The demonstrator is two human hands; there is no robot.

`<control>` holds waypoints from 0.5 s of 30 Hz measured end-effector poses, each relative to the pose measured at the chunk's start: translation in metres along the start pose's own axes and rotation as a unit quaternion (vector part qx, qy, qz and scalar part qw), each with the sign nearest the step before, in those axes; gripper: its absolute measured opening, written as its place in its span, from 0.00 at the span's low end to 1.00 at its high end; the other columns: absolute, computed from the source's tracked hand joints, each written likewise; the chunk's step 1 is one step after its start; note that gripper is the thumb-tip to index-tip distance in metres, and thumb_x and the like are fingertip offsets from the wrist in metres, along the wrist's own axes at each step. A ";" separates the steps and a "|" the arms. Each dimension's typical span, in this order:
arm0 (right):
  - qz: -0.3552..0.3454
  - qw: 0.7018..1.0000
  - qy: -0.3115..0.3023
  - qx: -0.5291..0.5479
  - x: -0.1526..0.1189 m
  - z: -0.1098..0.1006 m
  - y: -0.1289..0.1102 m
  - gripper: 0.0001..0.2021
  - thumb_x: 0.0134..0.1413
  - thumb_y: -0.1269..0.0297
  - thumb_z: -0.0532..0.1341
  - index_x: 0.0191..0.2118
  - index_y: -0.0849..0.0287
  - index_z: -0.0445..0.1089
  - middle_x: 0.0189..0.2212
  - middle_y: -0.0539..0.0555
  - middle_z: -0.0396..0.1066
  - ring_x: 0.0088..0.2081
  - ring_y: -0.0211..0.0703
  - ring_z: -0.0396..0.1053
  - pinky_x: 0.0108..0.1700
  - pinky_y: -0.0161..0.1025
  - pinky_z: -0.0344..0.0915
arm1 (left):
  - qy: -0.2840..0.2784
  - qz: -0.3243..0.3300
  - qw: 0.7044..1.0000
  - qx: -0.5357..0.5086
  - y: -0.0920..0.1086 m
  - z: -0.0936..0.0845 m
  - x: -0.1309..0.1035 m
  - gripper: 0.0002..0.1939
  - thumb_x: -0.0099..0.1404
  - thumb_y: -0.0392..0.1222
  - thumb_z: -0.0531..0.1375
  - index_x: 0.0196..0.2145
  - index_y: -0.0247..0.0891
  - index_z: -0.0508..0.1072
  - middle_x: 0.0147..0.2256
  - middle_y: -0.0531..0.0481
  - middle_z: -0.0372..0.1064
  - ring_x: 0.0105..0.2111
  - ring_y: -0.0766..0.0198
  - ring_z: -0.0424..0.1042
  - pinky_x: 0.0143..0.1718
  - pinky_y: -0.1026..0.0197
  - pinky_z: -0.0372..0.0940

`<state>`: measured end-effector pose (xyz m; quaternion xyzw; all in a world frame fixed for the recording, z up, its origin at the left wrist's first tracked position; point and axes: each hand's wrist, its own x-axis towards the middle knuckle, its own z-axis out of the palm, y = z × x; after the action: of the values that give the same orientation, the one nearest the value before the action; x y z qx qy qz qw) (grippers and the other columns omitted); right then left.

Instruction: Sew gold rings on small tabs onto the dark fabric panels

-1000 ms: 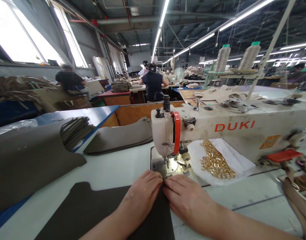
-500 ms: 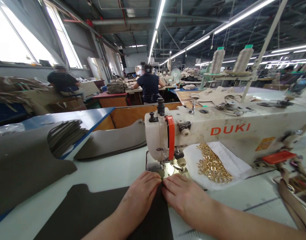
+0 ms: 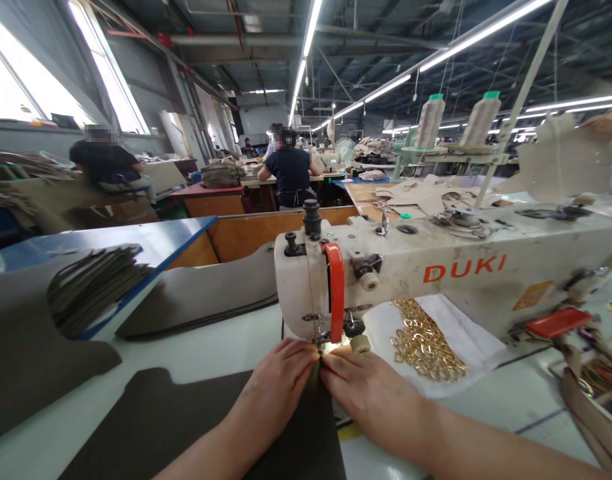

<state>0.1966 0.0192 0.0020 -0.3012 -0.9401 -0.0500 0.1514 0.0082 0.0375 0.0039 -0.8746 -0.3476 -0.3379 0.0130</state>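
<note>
A dark grey sheet piece (image 3: 206, 413) lies flat on the sewing table, its narrow end under my fingers at the sewing machine (image 3: 306, 287). My left hand (image 3: 281, 380) is closed, fingertips pinching that end just before the needle area. Beside it my right hand (image 3: 361, 387) is closed too, its fingertips nearly touching the left ones from the right. The fingers hide the needle and the exact spot they grip. A red guard (image 3: 335, 293) stands right above.
Gold-coloured rings (image 3: 421, 343) lie on white cloth (image 3: 466, 333) under the machine arm. More dark pieces (image 3: 201, 290) lie behind and left, with a stack (image 3: 96, 280) on the blue-edged table. Thread cones (image 3: 430, 121) stand behind. A co-worker (image 3: 289, 167) sits ahead.
My view has tilted and come slightly closer to the machine. Both hands stay at the needle area. At the far right a beige piece has appeared, with another person's hand on it.
</note>
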 end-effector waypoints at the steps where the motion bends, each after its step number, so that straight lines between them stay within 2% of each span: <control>1: 0.003 1.000 0.002 -0.003 0.000 0.000 0.000 0.10 0.56 0.74 0.59 0.45 0.66 0.65 0.44 0.60 0.69 0.47 0.49 0.66 0.48 0.45 0.65 | 0.004 0.003 1.000 -0.001 -0.001 0.000 0.001 0.11 0.66 0.33 0.51 0.33 0.38 0.73 0.32 0.48 0.76 0.35 0.61 0.74 0.38 0.59 0.73; 8: 0.003 1.000 0.002 -0.017 0.001 -0.003 0.001 0.08 0.57 0.73 0.58 0.43 0.66 0.66 0.43 0.61 0.70 0.44 0.49 0.68 0.45 0.45 0.66 | 0.032 0.012 0.999 0.004 -0.004 0.001 0.005 0.14 0.68 0.36 0.49 0.32 0.39 0.74 0.30 0.49 0.76 0.33 0.62 0.74 0.38 0.59 0.73; 15: 0.008 1.000 -0.002 -0.001 0.000 -0.002 0.000 0.09 0.56 0.74 0.59 0.44 0.66 0.66 0.46 0.61 0.69 0.48 0.50 0.66 0.48 0.45 0.66 | 0.032 0.008 0.999 0.005 -0.004 0.001 0.004 0.15 0.69 0.37 0.49 0.31 0.39 0.74 0.31 0.48 0.76 0.33 0.62 0.74 0.38 0.61 0.72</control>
<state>0.1967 0.0191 0.0041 -0.3090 -0.9380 -0.0490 0.1494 0.0089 0.0429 0.0045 -0.8661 -0.3416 -0.3635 0.0310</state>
